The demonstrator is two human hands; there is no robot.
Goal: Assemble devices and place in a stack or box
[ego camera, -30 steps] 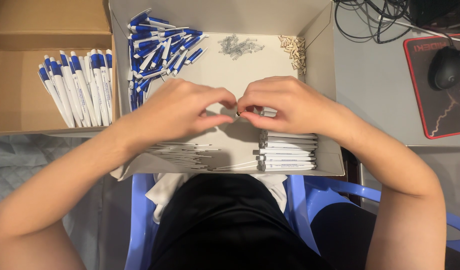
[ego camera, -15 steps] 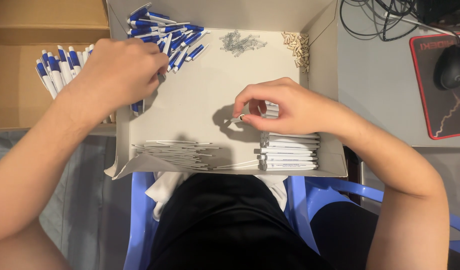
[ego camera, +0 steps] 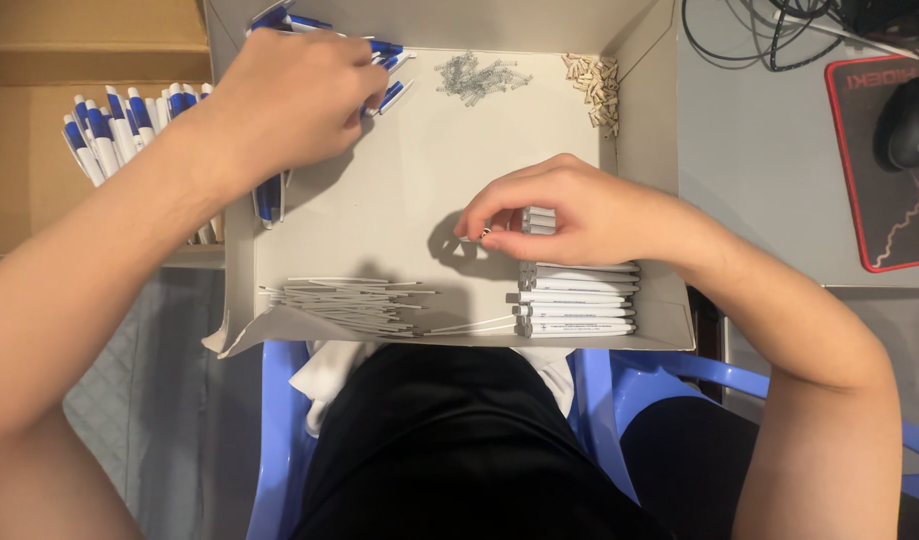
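A white cardboard box (ego camera: 640, 150) lies open on my lap. My left hand (ego camera: 290, 95) reaches into the pile of blue-and-white pen parts (ego camera: 388, 70) in its far left corner. The fingers curl down onto the pile and hide what they touch. My right hand (ego camera: 570, 215) hovers over the box's right side, thumb and fingers pinched on a white pen barrel whose tip (ego camera: 483, 233) pokes out to the left. Below it lies a stack of white pen barrels (ego camera: 580, 300). A bundle of thin white refills (ego camera: 350, 300) rests at the near left.
A heap of small metal springs (ego camera: 475, 75) and a heap of small beige pieces (ego camera: 592, 80) sit at the box's far edge. A brown carton (ego camera: 40, 60) with blue-and-white pens (ego camera: 110, 130) stands left. A mouse (ego camera: 910, 125), red-edged pad (ego camera: 880, 250) and cables (ego camera: 760, 30) lie right. I sit on a blue chair (ego camera: 270, 430).
My hands came apart from the box's middle. The left hand swung out left, then up onto the blue-part pile. The right hand stayed with the barrel.
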